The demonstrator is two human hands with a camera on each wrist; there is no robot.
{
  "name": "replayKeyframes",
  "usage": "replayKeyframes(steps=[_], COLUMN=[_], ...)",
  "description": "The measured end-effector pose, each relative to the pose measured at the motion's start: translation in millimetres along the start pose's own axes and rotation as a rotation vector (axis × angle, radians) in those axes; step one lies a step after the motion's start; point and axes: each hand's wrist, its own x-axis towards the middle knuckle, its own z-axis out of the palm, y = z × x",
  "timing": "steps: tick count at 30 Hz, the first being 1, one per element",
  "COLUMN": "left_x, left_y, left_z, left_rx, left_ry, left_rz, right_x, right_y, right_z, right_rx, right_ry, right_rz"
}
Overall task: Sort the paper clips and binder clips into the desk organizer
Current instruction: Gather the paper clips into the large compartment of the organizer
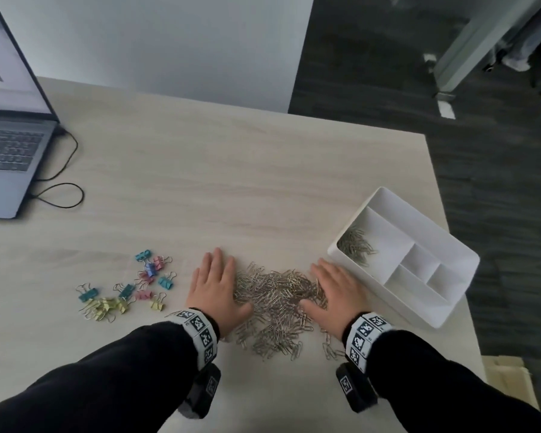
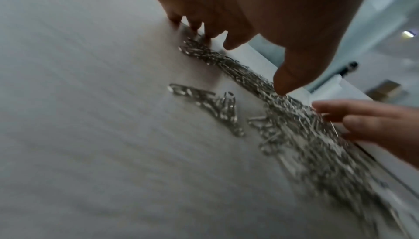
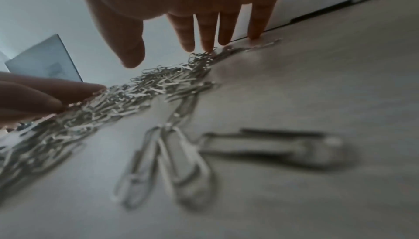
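A heap of silver paper clips (image 1: 278,304) lies on the pale desk in front of me. My left hand (image 1: 214,287) lies flat against the heap's left side, fingers straight. My right hand (image 1: 338,292) lies flat against its right side, thumb on the clips. The wrist views show the same heap (image 2: 283,110) (image 3: 127,99) between both palms. Coloured binder clips (image 1: 128,289) are scattered to the left. The white desk organizer (image 1: 444,245) stands at the right, with some paper clips (image 1: 355,245) in its long near-left compartment.
An open laptop (image 1: 10,145) sits at the far left, and its black cable (image 1: 60,182) loops onto the desk. The desk's right edge runs just past the organizer. Loose paper clips (image 3: 172,162) trail toward my right wrist.
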Motion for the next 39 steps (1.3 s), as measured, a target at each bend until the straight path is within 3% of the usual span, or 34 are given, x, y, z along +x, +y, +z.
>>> replayKeyframes(steps=[4, 9, 15, 19, 26, 39], left_x=[-3, -10, -5, -3, -4, 16], left_y=[7, 16, 27, 46, 62, 56], left_z=[8, 7, -10, -3, -4, -16], left_rx=[0.095, 0.158, 0.142, 0.133, 0.051, -0.103], left_ry=[-0.048, -0.044, 0.011, -0.064, -0.100, -0.195], left_rz=[0.118, 0.275, 0.117, 0.153, 0.238, 0.211], right_x=[-8, -18, -8, 0, -9, -25], right_y=[-2, -16, -20, -32, -33, -8], right_z=[0, 4, -7, -2, 8, -13], right_rx=[-0.052, -0.022, 0.069, 0.013, 0.133, 0.593], right_ry=[-0.006, -0.074, -0.109, -0.134, -0.117, -0.030], right_rz=[0.024, -0.096, -0.043, -0.099, -0.114, 0.091])
